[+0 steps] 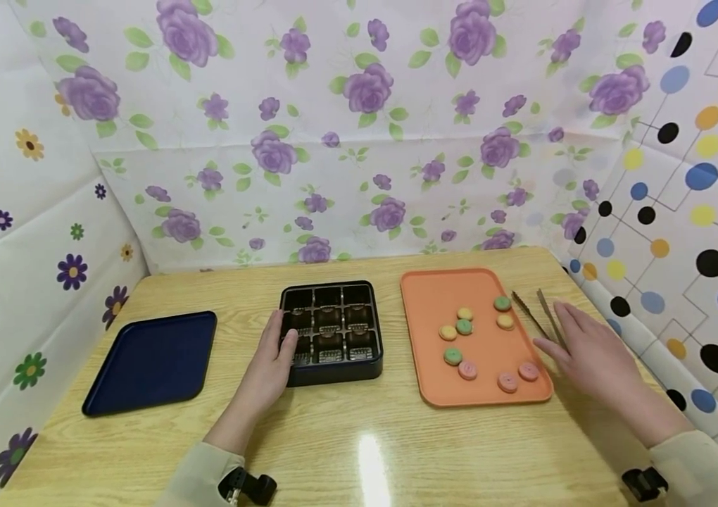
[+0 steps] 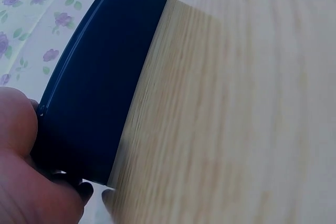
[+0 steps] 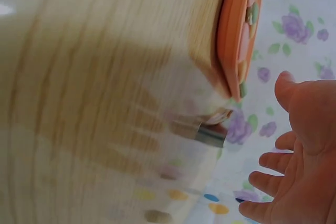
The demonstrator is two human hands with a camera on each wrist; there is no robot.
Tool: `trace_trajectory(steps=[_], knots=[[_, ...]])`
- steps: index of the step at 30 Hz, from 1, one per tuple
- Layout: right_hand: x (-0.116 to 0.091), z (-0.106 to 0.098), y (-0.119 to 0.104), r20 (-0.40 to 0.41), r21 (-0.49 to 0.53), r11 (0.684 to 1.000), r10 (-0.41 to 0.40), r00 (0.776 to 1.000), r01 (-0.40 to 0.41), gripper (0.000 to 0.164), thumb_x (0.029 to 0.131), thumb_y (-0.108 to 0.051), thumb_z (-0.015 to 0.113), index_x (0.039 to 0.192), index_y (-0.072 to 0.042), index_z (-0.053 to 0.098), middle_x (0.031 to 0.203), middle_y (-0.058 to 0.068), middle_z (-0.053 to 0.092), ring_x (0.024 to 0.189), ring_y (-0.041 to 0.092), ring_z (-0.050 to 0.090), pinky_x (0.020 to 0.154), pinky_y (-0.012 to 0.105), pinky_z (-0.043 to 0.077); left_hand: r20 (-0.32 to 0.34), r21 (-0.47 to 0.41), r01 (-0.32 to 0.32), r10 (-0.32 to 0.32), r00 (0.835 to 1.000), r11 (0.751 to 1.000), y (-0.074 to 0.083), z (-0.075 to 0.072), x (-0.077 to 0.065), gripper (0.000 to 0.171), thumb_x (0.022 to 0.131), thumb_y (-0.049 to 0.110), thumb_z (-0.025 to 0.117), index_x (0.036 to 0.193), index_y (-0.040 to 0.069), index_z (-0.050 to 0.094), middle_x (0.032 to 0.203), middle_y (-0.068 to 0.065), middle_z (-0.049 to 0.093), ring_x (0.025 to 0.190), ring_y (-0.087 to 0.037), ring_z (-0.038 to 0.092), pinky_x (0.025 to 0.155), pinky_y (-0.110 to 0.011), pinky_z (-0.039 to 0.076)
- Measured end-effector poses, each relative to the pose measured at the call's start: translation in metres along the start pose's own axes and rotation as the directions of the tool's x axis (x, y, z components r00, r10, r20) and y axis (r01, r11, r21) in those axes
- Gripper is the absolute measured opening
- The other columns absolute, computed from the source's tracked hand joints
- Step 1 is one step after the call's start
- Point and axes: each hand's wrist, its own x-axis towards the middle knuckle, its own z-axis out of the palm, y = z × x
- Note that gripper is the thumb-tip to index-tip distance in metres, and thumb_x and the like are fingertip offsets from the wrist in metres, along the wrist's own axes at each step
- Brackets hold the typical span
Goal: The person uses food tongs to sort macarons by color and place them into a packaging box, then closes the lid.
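Observation:
My left hand (image 1: 273, 359) holds the left side of a dark, square-compartment box (image 1: 336, 374), with the thumb over its rim. The box's divided insert shows no contents in the head view. In the left wrist view, the thumb and fingers grip a corner of the smooth box wall (image 2: 100, 77). On the right, my right hand (image 1: 593, 355) hovers palm down over metal tongs (image 1: 552, 315), fingers extended and thumb apart. The right wrist view shows the tong end (image 3: 211, 135) on the table, apart from the spread fingers. Part of the tongs is hidden beneath the hand.
An orange tray (image 1: 448, 289) beside the tongs carries several macarons (image 1: 453, 356) in green, yellow and pink. At the left lies a flat dark blue tray (image 1: 156, 366). Patterned cloth walls (image 1: 346, 176) enclose the wooden table (image 1: 308, 443) at the back and both sides.

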Motion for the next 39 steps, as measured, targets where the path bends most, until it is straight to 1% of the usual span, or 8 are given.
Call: trace_trajectory(steps=[3,9,17,21,26,29,35,39], knots=[[0.000,0.002,0.005,0.030,0.006,1.000,0.019,0.999,-0.019,0.093,0.116,-0.054,0.054,0.169,0.014,0.021,0.164,0.046,0.031,0.145,0.068,0.035,0.117,0.079,0.029,0.004,0.003,0.000,0.000,1.000,1.000,0.002,0.001,-0.001,0.075,0.122,0.051,0.029,0.179,0.013,-0.002,0.185,-0.014,-0.007,0.169,-0.034,-0.006,0.133,-0.063,0.007],[-0.001,0.006,0.013,0.062,0.045,0.997,0.057,0.996,-0.060,0.096,0.115,-0.056,0.055,0.168,0.016,0.020,0.164,0.047,0.031,0.146,0.069,0.033,0.117,0.079,0.029,0.005,0.001,-0.011,0.011,1.000,1.000,0.002,0.004,-0.001,0.083,0.118,0.062,0.025,0.179,0.013,-0.003,0.185,-0.013,-0.006,0.170,-0.034,-0.005,0.134,-0.062,0.007],[-0.003,0.009,0.021,0.070,0.069,0.992,0.096,0.993,-0.101,0.099,0.113,-0.054,0.061,0.166,0.019,0.022,0.158,0.050,0.035,0.142,0.070,0.037,0.113,0.080,0.034,0.001,-0.010,-0.008,0.008,1.000,1.000,0.004,0.005,-0.003,0.079,0.121,0.056,0.028,0.179,0.011,-0.002,0.185,-0.015,-0.005,0.169,-0.035,-0.005,0.133,-0.063,0.007],[-0.002,0.010,0.024,0.084,0.050,0.993,0.105,0.991,-0.110,0.093,0.112,-0.044,0.067,0.165,0.020,0.025,0.154,0.051,0.040,0.137,0.070,0.043,0.108,0.080,0.041,-0.010,-0.006,-0.008,0.008,1.000,1.000,0.003,0.006,-0.004,0.083,0.119,0.060,0.029,0.178,0.010,-0.001,0.184,-0.017,-0.004,0.169,-0.037,-0.003,0.133,-0.065,0.008],[0.001,0.008,0.030,0.114,0.044,0.990,0.129,0.985,-0.135,0.085,0.111,-0.032,0.066,0.164,0.021,0.025,0.153,0.050,0.042,0.134,0.069,0.047,0.106,0.079,0.044,-0.031,-0.013,-0.021,0.021,0.999,1.000,0.001,0.008,-0.003,0.079,0.121,0.052,0.034,0.178,0.009,0.001,0.184,-0.021,-0.001,0.169,-0.041,-0.001,0.131,-0.068,0.010],[0.003,0.006,0.031,0.116,0.038,0.989,0.135,0.984,-0.140,0.082,0.111,-0.028,0.066,0.163,0.022,0.028,0.150,0.049,0.045,0.131,0.069,0.051,0.102,0.078,0.047,-0.039,-0.020,-0.022,0.021,0.999,1.000,0.001,0.009,-0.003,0.076,0.122,0.047,0.035,0.178,0.008,0.001,0.184,-0.021,-0.001,0.169,-0.042,0.000,0.131,-0.069,0.011],[0.006,0.007,0.031,0.088,0.007,0.993,0.119,0.989,-0.120,0.075,0.108,-0.023,0.068,0.159,0.022,0.036,0.142,0.048,0.054,0.122,0.067,0.059,0.094,0.075,0.053,-0.030,-0.017,0.002,-0.003,1.000,1.000,0.003,0.008,-0.006,0.075,0.123,0.046,0.035,0.179,0.012,-0.001,0.184,-0.017,-0.003,0.169,-0.036,-0.003,0.133,-0.064,0.009],[0.007,0.010,0.030,0.091,-0.002,0.991,0.133,0.987,-0.133,0.077,0.107,-0.026,0.069,0.158,0.021,0.037,0.139,0.049,0.055,0.121,0.067,0.058,0.094,0.076,0.052,-0.013,-0.020,0.019,-0.020,1.000,1.000,0.004,0.007,-0.006,0.076,0.122,0.048,0.034,0.178,0.015,-0.005,0.185,-0.015,-0.005,0.169,-0.035,-0.004,0.134,-0.062,0.008]])
